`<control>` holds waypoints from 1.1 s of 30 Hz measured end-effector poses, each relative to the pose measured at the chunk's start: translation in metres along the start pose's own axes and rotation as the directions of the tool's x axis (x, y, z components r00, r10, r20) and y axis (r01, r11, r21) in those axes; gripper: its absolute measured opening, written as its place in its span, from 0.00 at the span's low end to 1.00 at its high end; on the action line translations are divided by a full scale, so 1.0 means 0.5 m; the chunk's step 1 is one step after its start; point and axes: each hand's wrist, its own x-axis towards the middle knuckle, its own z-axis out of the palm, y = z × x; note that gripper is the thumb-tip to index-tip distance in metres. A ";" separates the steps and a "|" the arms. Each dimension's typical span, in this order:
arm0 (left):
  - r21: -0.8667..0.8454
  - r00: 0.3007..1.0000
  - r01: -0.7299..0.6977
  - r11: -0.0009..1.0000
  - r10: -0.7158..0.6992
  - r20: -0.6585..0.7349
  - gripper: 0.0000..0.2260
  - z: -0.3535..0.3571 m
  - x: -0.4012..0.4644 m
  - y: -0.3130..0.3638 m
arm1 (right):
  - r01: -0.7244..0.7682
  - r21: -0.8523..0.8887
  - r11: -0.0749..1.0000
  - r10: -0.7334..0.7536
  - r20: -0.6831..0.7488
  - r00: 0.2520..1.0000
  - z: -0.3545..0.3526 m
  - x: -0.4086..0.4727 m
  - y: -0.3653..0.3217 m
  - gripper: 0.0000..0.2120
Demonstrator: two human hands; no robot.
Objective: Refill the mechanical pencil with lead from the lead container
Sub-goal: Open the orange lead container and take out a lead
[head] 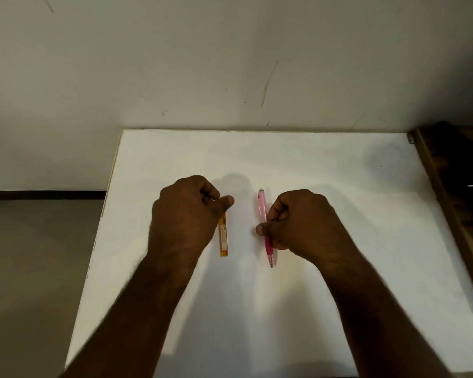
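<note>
Head view: right hand [298,222] pinches the slim pink translucent plastic mechanical pencil [266,227] mid-barrel, tip just below the grip. Left hand [186,214], curled, covers the flat orange plastic lead container [223,238] on the white tabletop [325,165]; contact unclear. Both likely light, slippery; leads brittle.

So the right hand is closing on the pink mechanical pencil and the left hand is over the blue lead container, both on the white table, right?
Not quite: the lead container is orange, not blue, as the head view shows. The rest stands: the right hand closes on the pink mechanical pencil, the left hand is over the container, and both things lie on the white table.
</note>
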 end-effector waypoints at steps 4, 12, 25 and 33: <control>0.146 0.992 0.064 0.987 -0.079 0.103 0.20 0.009 0.000 -0.008 | -0.005 -0.067 0.998 0.002 -0.052 0.999 0.011 0.004 -0.002 0.15; 0.242 0.987 0.047 0.969 -0.082 0.138 0.18 0.016 -0.002 -0.010 | -0.010 -0.179 0.984 -0.005 -0.080 0.997 0.019 0.006 0.000 0.16; 0.103 0.959 -0.274 0.956 0.263 0.107 0.10 0.003 -0.012 0.021 | 0.135 0.458 0.879 -0.068 -0.160 0.985 0.015 -0.002 -0.031 0.04; 0.001 0.903 -0.426 0.905 0.425 0.056 0.08 0.002 -0.015 0.027 | 0.121 0.558 0.821 -0.073 -0.108 0.992 0.001 0.001 -0.021 0.02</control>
